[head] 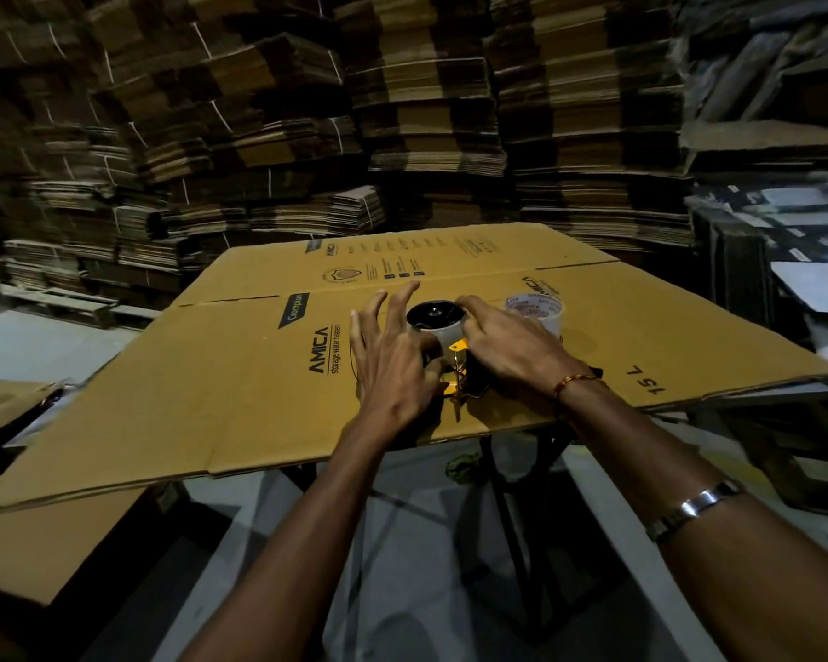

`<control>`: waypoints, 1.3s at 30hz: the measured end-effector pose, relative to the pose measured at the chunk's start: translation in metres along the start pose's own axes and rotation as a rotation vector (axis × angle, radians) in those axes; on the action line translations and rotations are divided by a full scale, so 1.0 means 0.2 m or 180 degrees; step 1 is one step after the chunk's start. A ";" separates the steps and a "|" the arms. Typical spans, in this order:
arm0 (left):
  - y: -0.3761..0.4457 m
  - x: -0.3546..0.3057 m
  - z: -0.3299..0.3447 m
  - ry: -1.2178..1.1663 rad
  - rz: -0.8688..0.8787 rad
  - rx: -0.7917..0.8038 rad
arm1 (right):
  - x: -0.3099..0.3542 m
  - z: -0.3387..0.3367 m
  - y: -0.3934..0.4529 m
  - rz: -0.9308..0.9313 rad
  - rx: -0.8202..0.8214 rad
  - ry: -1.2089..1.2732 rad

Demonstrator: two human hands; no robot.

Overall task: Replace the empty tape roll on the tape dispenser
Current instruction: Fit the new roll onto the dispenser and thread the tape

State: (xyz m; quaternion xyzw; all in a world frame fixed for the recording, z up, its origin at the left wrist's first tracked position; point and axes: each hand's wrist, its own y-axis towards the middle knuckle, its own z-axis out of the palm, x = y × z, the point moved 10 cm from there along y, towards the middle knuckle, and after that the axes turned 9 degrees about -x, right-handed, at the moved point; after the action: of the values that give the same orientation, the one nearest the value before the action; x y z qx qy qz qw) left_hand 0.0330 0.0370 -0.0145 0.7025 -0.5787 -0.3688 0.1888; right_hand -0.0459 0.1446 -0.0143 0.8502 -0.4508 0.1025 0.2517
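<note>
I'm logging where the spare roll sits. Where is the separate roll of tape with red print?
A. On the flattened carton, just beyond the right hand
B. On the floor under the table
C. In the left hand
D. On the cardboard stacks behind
A: the printed tape roll stands on the flattened carton, just past the right hand.

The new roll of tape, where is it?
In the head view, the tape roll stands on the flattened carton, just beyond the right hand, right of the dispenser.

We see the tape dispenser [452, 370] lying on the flattened carton [240, 375], left hand [393, 360] on its left, right hand [507, 346] on its right; a tape roll [536, 310] just behind the right hand; cardboard stacks [402, 112] behind.
</note>
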 end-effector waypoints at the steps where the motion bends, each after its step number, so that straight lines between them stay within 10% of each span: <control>1: -0.01 0.00 -0.01 -0.0065 0.0021 -0.0001 | 0.00 0.00 0.00 0.0019 0.0022 0.0021; 39: -0.29 0.16 -0.31 -0.0886 -0.0380 0.0404 | -0.03 0.02 0.00 0.0136 0.0113 0.0069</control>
State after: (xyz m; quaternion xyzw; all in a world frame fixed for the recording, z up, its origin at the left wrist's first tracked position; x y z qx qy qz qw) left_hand 0.1190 0.0108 -0.0242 0.6882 -0.5787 -0.4358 0.0399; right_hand -0.0506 0.1472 -0.0199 0.8436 -0.4642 0.1250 0.2392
